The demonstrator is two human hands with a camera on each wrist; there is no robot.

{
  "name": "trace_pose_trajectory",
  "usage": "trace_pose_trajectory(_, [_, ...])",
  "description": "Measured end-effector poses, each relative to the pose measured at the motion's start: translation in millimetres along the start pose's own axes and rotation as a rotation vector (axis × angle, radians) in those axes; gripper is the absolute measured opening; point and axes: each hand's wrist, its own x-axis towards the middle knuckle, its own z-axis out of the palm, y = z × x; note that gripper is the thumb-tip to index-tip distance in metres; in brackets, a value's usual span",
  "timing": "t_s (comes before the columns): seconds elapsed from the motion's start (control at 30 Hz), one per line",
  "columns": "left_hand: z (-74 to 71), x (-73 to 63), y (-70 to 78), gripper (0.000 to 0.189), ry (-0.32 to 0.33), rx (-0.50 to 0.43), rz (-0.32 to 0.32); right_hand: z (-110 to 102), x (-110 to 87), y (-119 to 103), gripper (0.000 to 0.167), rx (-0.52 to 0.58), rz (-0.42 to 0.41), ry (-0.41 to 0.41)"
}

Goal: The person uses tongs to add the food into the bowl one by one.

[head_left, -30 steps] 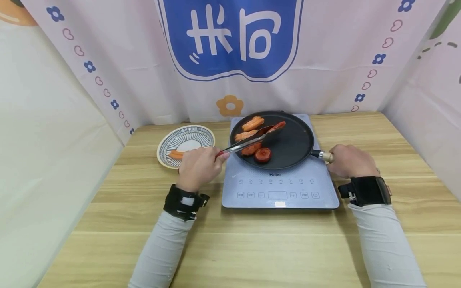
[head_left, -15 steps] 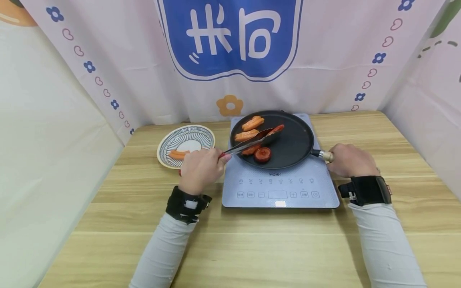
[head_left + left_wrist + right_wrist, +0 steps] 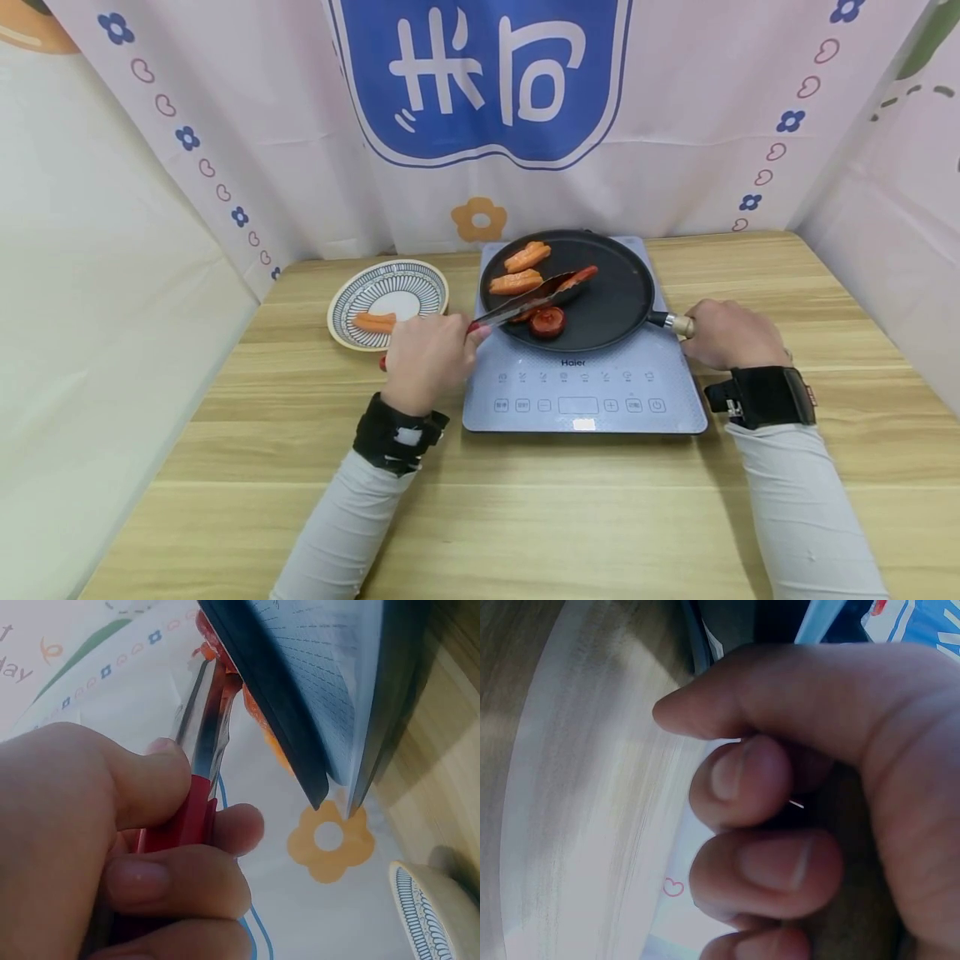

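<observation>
My left hand [image 3: 431, 362] grips red-handled metal tongs [image 3: 510, 313], its fingers curled round the handles in the left wrist view. The tongs reach over a round black frying pan [image 3: 611, 312]. At their tips is a red piece of food [image 3: 582, 276], which looks like sausage. Two orange scored pieces [image 3: 516, 282] lie at the pan's left side. Near the front rim sits a round dark-red piece [image 3: 547, 322], and another piece beside it is partly hidden under the tongs. My right hand [image 3: 733, 335] holds the pan's wooden handle [image 3: 681, 325], fingers wrapped round it.
The pan stands on a pale induction cooker [image 3: 577, 387] with a touch panel along its front. Left of it, a patterned oval plate [image 3: 352, 292] holds orange food strips [image 3: 373, 322]. A printed curtain [image 3: 300, 167] hangs behind the wooden table [image 3: 570, 517].
My left hand has shifted right and slightly toward me with the tongs. The tongs now cover more of the front-left piece in the pan. My right hand stays on the handle.
</observation>
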Motion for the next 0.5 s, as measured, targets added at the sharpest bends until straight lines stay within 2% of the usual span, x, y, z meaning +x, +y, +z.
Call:
trace_pose_trajectory(0.23, [-3.0, -1.6, 1.5, 0.051, -0.046, 0.001, -0.02, 0.0, 0.3, 0.4, 0.019, 0.0, -0.003, -0.003])
trace_pose_trajectory(0.5, [-7.8, -1.4, 0.0, 0.051, -0.1, -0.04, -0.029, 0.1, 0.7, 1.7, 0.021, 0.003, -0.004, -0.001])
